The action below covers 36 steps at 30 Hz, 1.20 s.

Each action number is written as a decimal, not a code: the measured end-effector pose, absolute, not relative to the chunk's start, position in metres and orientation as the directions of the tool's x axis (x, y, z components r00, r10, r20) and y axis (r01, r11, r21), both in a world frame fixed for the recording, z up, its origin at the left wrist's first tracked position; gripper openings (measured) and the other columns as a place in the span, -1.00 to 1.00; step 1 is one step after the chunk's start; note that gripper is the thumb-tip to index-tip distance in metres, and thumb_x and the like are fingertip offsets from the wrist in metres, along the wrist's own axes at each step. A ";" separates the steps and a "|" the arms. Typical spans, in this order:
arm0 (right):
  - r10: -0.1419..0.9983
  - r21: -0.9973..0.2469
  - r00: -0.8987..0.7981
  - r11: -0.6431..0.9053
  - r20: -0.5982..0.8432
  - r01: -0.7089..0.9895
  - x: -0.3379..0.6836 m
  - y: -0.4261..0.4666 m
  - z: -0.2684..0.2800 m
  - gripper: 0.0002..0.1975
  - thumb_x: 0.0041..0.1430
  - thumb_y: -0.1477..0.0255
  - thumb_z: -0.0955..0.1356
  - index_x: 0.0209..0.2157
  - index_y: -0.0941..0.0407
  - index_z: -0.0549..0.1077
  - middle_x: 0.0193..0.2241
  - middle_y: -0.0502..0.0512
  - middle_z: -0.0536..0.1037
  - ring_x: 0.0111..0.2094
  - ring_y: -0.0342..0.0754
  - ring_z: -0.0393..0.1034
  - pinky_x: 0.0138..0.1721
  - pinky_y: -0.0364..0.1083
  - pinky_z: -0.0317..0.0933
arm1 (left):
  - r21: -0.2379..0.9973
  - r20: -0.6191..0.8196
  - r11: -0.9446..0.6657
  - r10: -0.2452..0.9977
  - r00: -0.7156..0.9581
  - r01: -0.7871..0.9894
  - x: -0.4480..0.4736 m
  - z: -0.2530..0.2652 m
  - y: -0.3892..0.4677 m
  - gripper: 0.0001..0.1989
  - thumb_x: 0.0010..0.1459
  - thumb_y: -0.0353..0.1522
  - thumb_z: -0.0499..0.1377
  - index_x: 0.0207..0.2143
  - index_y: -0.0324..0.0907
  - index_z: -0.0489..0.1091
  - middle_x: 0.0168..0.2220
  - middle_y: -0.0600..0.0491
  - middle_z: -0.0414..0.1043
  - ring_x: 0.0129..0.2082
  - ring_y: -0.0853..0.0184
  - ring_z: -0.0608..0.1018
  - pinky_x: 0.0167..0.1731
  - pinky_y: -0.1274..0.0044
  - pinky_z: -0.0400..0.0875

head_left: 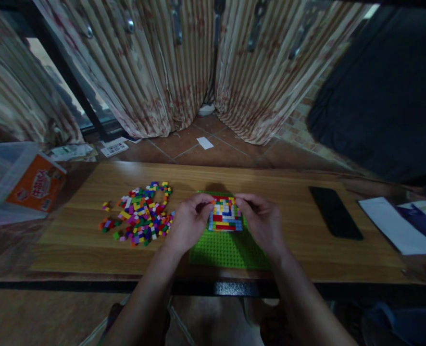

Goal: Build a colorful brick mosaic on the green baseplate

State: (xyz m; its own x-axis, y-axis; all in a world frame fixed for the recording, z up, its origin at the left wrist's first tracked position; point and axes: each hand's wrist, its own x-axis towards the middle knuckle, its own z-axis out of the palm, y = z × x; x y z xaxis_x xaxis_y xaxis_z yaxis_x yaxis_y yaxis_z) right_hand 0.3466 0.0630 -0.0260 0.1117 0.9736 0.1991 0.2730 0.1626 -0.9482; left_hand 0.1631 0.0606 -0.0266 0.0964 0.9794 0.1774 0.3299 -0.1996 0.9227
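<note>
The fingers of the left hand (190,220) and the right hand (263,221) pinch opposite upper edges of the multicoloured brick panel (226,214), seen against the green baseplate (220,252). Far left stands a clear box (4,178), its contents too unclear to tell.

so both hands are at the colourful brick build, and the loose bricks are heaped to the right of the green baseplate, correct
Not quite: the head view shows the loose bricks heaped to the left of the green baseplate. The left hand and right hand are indeed at the colourful brick build.
</note>
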 end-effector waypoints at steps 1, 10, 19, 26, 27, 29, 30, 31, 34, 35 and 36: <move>0.976 -0.942 0.073 0.177 0.205 0.286 0.343 0.060 -0.025 -0.80 0.14 0.27 0.38 -0.29 0.05 0.61 -0.34 0.06 0.63 -0.34 -0.05 0.48 -0.27 -0.07 0.34 | 0.934 0.175 -0.197 0.980 0.098 0.297 0.164 -0.027 0.060 -0.88 0.20 -0.37 0.15 -0.27 -0.16 0.48 -0.31 0.07 0.56 -0.32 0.36 0.56 -0.27 0.53 0.45; 0.966 -0.925 -0.012 0.253 0.260 0.284 0.326 0.051 -0.017 -0.86 0.15 0.33 0.40 -0.28 0.03 0.60 -0.30 0.05 0.61 -0.29 -0.06 0.47 -0.25 -0.09 0.31 | 0.983 0.168 -0.174 0.979 0.115 0.051 0.171 -0.023 0.058 -0.89 0.13 -0.36 0.23 -0.28 -0.17 0.52 -0.30 0.04 0.58 -0.29 0.36 0.58 -0.20 0.51 0.49; 0.971 -0.935 -0.012 0.234 0.239 0.266 0.329 0.052 -0.020 -0.86 0.16 0.31 0.39 -0.34 0.05 0.58 -0.36 0.01 0.60 -0.33 -0.08 0.44 -0.25 -0.09 0.29 | 0.987 0.156 -0.159 0.984 0.086 0.036 0.174 -0.022 0.057 -0.91 0.08 -0.39 0.27 -0.32 -0.20 0.47 -0.36 0.06 0.55 -0.34 0.39 0.56 -0.28 0.55 0.46; 0.941 -0.854 0.080 0.259 0.328 0.451 0.363 0.065 -0.021 -0.82 0.18 0.27 0.38 -0.36 0.07 0.56 -0.37 0.03 0.57 -0.35 -0.06 0.42 -0.28 -0.07 0.27 | 0.980 0.140 -0.143 0.990 0.034 0.137 0.166 -0.032 0.063 -0.91 0.15 -0.35 0.20 -0.32 -0.19 0.47 -0.39 0.09 0.51 -0.39 0.41 0.51 -0.36 0.58 0.39; 0.940 -0.833 0.064 0.265 0.336 0.485 0.367 0.066 -0.021 -0.81 0.18 0.27 0.38 -0.37 0.08 0.56 -0.37 0.04 0.57 -0.36 -0.06 0.42 -0.29 -0.07 0.27 | 0.980 0.130 -0.132 0.991 0.022 0.147 0.165 -0.033 0.063 -0.90 0.15 -0.35 0.19 -0.32 -0.18 0.47 -0.41 0.10 0.50 -0.41 0.41 0.50 -0.38 0.58 0.38; 0.937 -0.788 0.020 0.281 0.348 0.548 0.370 0.066 -0.023 -0.82 0.19 0.29 0.37 -0.38 0.07 0.56 -0.36 0.05 0.55 -0.35 -0.05 0.42 -0.29 -0.07 0.27 | 0.979 0.112 -0.112 0.994 0.006 0.168 0.164 -0.033 0.064 -0.90 0.15 -0.35 0.18 -0.33 -0.18 0.47 -0.43 0.11 0.49 -0.44 0.41 0.49 -0.40 0.58 0.37; 0.936 -0.766 -0.003 0.289 0.351 0.574 0.370 0.066 -0.024 -0.83 0.19 0.31 0.37 -0.39 0.07 0.56 -0.35 0.05 0.55 -0.33 -0.04 0.42 -0.27 -0.06 0.28 | 0.978 0.106 -0.105 0.994 0.002 0.179 0.164 -0.033 0.064 -0.90 0.15 -0.36 0.17 -0.33 -0.18 0.46 -0.44 0.11 0.49 -0.45 0.41 0.49 -0.40 0.57 0.37; 0.935 -0.746 -0.023 0.297 0.355 0.596 0.369 0.065 -0.025 -0.84 0.20 0.33 0.36 -0.39 0.07 0.56 -0.34 0.06 0.54 -0.30 -0.03 0.43 -0.24 -0.05 0.28 | 0.977 0.103 -0.101 0.995 0.001 0.190 0.164 -0.032 0.064 -0.90 0.15 -0.36 0.17 -0.33 -0.18 0.46 -0.44 0.11 0.49 -0.45 0.41 0.49 -0.40 0.57 0.37; 0.930 -0.698 -0.065 0.316 0.362 0.642 0.365 0.064 -0.029 -0.84 0.21 0.36 0.35 -0.37 0.06 0.57 -0.30 0.08 0.54 -0.23 -0.01 0.44 -0.15 -0.02 0.29 | 0.967 0.106 -0.106 0.994 0.013 0.231 0.164 -0.031 0.064 -0.89 0.15 -0.36 0.16 -0.34 -0.18 0.47 -0.44 0.10 0.50 -0.44 0.40 0.50 -0.41 0.57 0.37; 0.929 -0.691 -0.072 0.321 0.363 0.648 0.364 0.064 -0.031 -0.85 0.21 0.36 0.34 -0.36 0.06 0.57 -0.28 0.08 0.53 -0.21 -0.01 0.44 -0.13 -0.02 0.29 | 0.963 0.109 -0.110 0.994 0.018 0.245 0.163 -0.031 0.064 -0.89 0.15 -0.36 0.15 -0.34 -0.18 0.47 -0.43 0.10 0.50 -0.43 0.40 0.50 -0.41 0.57 0.37; 0.928 -0.686 -0.076 0.323 0.365 0.651 0.364 0.065 -0.032 -0.85 0.21 0.36 0.35 -0.35 0.05 0.57 -0.27 0.09 0.53 -0.20 0.00 0.44 -0.13 -0.01 0.29 | 0.959 0.112 -0.114 0.993 0.022 0.258 0.163 -0.031 0.064 -0.89 0.15 -0.36 0.15 -0.34 -0.18 0.47 -0.43 0.10 0.50 -0.43 0.39 0.50 -0.41 0.57 0.37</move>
